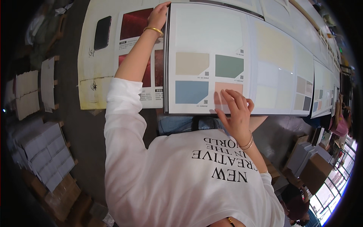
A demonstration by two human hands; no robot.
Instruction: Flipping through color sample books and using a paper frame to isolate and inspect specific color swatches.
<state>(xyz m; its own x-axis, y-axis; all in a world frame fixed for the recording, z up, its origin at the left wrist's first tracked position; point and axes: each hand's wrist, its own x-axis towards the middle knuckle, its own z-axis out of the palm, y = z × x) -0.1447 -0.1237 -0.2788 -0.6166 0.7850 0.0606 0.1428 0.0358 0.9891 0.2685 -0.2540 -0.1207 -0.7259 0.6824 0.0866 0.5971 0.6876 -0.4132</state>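
A large white colour sample board [210, 44] lies in front of me, with a pale panel on top and beige, green [229, 66], blue [191, 92] and pink swatches below. My left hand [158, 17] reaches to its far left corner, fingers close together on the edge; the fingertips are partly hidden. My right hand [237, 112] rests near the board's front edge, its fingers apart and bent over the pink swatch [223, 99]. Nothing shows between them. Beneath the board's left side lies a printed sheet [148, 92] with dark red panels [135, 23].
A black phone [103, 32] lies on the yellowish table sheet [86, 72] at left. More sample boards [274, 81] stretch rightward. Stacks of white sheets [49, 151] stand at left. A cardboard box [316, 172] and other people [340, 123] are at right.
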